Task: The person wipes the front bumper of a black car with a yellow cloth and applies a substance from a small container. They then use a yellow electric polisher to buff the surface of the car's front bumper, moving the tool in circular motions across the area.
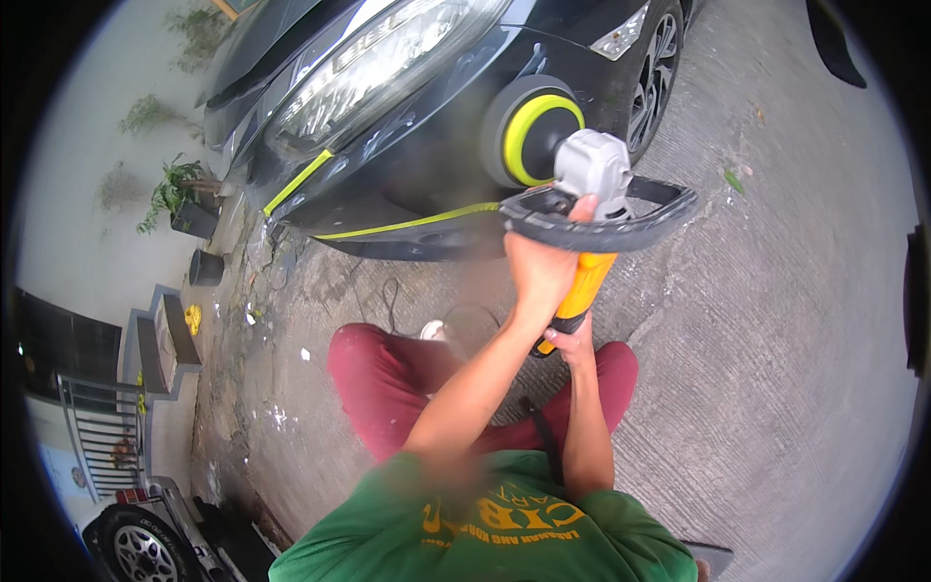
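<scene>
Both hands are on a yellow and black rotary polisher (586, 287) with a silver gear head (593, 164). My left hand (542, 262) grips its black loop handle (640, 229) near the head. Lower down, my right hand (578, 342) wraps the rear of the body. The grey foam pad (498, 134), with its lime-green backing ring (518, 138), is at the corner of a dark car bumper (429, 174); whether it spins cannot be seen. White smears (389, 134) mark the paint below the headlight (364, 73). Lime masking tape (414, 222) runs along the lower bumper.
A cord (390, 298) lies on the concrete floor (764, 327) before my bent knees. The car's front wheel (654, 80) is ahead right. Leftward are a potted plant (195, 218), a black bucket (206, 268), a step (171, 342), a metal railing (105, 436) and another vehicle (145, 549).
</scene>
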`<state>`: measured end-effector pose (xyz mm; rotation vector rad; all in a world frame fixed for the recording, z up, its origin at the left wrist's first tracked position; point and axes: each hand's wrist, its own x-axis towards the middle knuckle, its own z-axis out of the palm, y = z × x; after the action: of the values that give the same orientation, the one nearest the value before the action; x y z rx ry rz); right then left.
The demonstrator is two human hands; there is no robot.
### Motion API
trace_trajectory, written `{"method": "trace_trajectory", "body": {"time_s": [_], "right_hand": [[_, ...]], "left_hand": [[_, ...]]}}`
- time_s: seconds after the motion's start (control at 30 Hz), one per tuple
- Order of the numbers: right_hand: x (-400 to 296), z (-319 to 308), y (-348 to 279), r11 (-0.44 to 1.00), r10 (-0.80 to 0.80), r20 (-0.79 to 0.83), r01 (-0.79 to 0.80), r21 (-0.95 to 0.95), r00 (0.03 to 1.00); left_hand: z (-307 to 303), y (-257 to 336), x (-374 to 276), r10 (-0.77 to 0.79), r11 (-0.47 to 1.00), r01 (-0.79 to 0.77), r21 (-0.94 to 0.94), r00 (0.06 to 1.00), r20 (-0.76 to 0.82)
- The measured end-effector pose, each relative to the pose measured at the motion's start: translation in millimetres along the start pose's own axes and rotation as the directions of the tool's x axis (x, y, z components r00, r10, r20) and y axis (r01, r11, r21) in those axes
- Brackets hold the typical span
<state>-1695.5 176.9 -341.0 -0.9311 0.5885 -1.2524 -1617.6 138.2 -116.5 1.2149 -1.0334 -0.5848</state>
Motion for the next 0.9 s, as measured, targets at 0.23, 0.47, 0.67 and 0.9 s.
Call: {"method": "trace_trajectory", "body": {"time_s": [0.23,0.47,0.67,0.9], "right_hand": [[-7,17,-3,0.996,0.088,0.103,-0.091,0.018,0.991],[-27,17,12,0.973,0.219,0.241,-0.191,-0.132,0.946],[5,-9,8,0.997,0.051,0.142,-0.058,0.048,0.989],[34,-37,-13,0.987,0.05,0.067,-0.059,0.146,0.997]], "left_hand": [[-43,-63,-18,0.066,0.896,-0.085,0.436,0.996,0.059],[-103,-73,-62,-0.064,0.998,0.061,-0.021,0.984,-0.167],[-16,-36,-15,-0.024,0.998,0.018,0.053,0.992,0.123],[51,-30,19,0.118,0.953,-0.143,0.266,0.987,0.108]]}}
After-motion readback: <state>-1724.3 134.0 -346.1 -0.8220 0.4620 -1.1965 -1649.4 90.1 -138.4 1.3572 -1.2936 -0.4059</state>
